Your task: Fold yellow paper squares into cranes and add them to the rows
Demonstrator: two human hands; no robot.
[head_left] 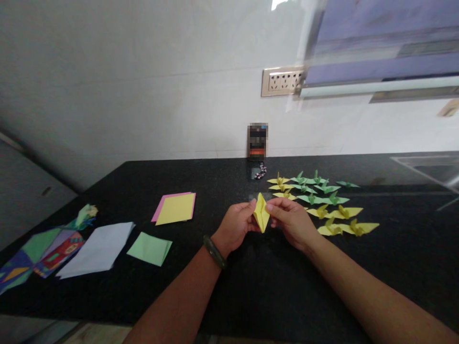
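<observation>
Between my two hands is a piece of yellow origami paper (262, 213), folded into a narrow diamond with a crease down its middle. My left hand (237, 223) pinches its left edge, thumb on top; a dark bangle circles that wrist. From the other side, my right hand (289, 220) grips the right edge with thumb and fingers. Just beyond and to the right stand several folded paper cranes, with yellow cranes (332, 226) in front and green cranes (311, 198) farther back.
On the dark countertop (172, 306) lie a yellow and pink paper stack (175, 209), folded green paper (150, 248), white sheets (100, 249) and a colourful packet (59, 253) at left. A phone (257, 141) leans against the wall below a socket panel (283, 82).
</observation>
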